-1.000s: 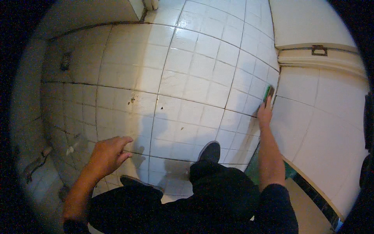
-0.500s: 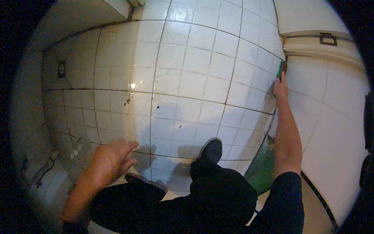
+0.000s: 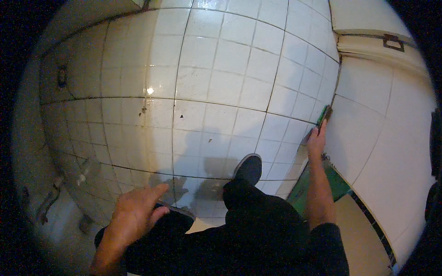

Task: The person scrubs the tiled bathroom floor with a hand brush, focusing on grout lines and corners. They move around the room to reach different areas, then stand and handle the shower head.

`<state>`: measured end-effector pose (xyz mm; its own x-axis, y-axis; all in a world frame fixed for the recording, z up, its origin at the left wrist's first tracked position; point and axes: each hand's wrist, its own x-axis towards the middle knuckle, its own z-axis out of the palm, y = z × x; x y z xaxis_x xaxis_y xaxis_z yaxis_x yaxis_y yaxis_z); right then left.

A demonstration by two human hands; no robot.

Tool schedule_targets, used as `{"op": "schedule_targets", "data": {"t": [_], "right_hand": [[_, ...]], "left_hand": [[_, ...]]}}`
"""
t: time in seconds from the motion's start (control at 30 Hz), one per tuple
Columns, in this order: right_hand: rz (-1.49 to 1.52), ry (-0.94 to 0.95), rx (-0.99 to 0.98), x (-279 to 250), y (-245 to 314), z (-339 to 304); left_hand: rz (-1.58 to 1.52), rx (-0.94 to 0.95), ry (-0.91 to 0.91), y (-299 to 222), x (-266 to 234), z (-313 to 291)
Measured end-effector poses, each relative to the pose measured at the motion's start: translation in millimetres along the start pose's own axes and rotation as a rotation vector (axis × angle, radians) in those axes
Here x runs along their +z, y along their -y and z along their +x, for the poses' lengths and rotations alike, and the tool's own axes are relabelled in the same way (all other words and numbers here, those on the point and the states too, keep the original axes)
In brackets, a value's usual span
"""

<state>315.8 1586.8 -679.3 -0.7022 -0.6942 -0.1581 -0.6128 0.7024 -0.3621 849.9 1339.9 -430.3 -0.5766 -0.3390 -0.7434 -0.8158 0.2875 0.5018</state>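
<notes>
At the right edge of the wet white tiled floor [image 3: 221,83], where it meets the wall, my right hand [image 3: 316,141] grips a scrub brush [image 3: 326,115]. The brush has green bristles and a dark brown back; its bristles are at the floor's edge, beside the wall tiles. My left hand [image 3: 136,209] hovers at the lower left with nothing in it, thumb and fingers apart, above my left shoe. Both feet are on the floor, and the right shoe [image 3: 249,169] points away from me.
A green flat surface [image 3: 343,178] lies under my right forearm, beside a beige area with a dark border. White tiled wall [image 3: 361,92] rises on the right. A dark drain fitting [image 3: 62,77] is at the far left, with pipe fittings [image 3: 50,198] below. Small dark bits [image 3: 181,117] lie on the tiles.
My right hand has drawn the brush toward me along the wall's foot. My left hand has shifted slightly right and nearer me, still empty. The view has tilted a little.
</notes>
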Motion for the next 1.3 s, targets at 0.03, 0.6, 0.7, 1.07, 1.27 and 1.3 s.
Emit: {"op": "schedule_targets", "data": {"t": [0.03, 0.6, 0.7, 1.07, 1.27, 1.3], "right_hand": [[-0.034, -0.005, -0.019, -3.5, -12.4, 2.3], [-0.055, 0.211, 0.114, -0.2, -32.2, -141.4], [-0.205, 0.311, 0.066, -4.5, 12.1, -178.0], [-0.201, 0.320, 0.178, -17.5, -20.9, -215.5], [-0.127, 0.126, 0.047, 5.3, -8.7, -55.1], [-0.142, 0.218, 0.148, 4.4, 15.0, -29.2]], "left_hand": [[0.001, 0.002, 0.003, 1.0, -3.5, 0.0], [-0.053, -0.052, -0.064, 8.2, -10.2, -27.6], [-0.106, -0.161, -0.020, -5.5, -16.5, -35.2], [-0.168, -0.166, -0.015, 8.4, -20.9, -30.2], [-0.048, -0.071, -0.008, 12.1, -6.5, -30.0], [-0.048, -0.055, -0.006, 11.1, -10.1, -30.0]]}}
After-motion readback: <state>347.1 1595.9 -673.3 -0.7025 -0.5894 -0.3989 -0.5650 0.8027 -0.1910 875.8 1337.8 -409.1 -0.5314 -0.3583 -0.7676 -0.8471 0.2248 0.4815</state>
